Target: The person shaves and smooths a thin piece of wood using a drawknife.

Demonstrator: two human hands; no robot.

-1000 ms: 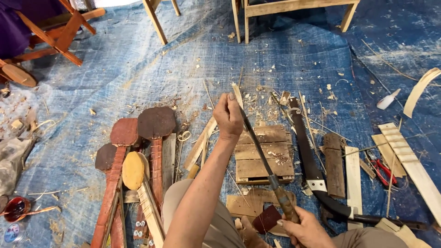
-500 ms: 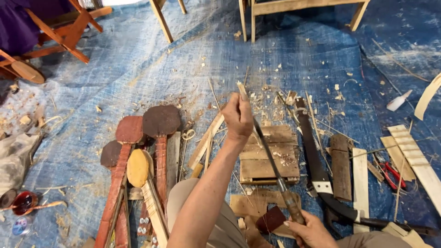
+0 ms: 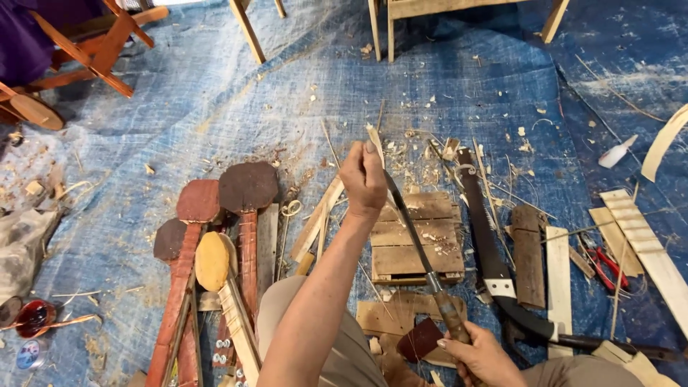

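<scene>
Head view: a thin wood strip (image 3: 374, 137) is gripped upright in the closed left hand (image 3: 362, 179) at centre; a long knife (image 3: 412, 229) is clasped by the right hand (image 3: 479, 352) at five o'clock, above a small wooden pallet (image 3: 416, 236).

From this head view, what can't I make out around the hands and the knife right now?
- Strip: lower part hidden in the left hand.
- Knife: handle end covered by the right hand.
- Saw: handle tip cut off by the right edge.
- Small parts by the knee: too small to identify.
</scene>
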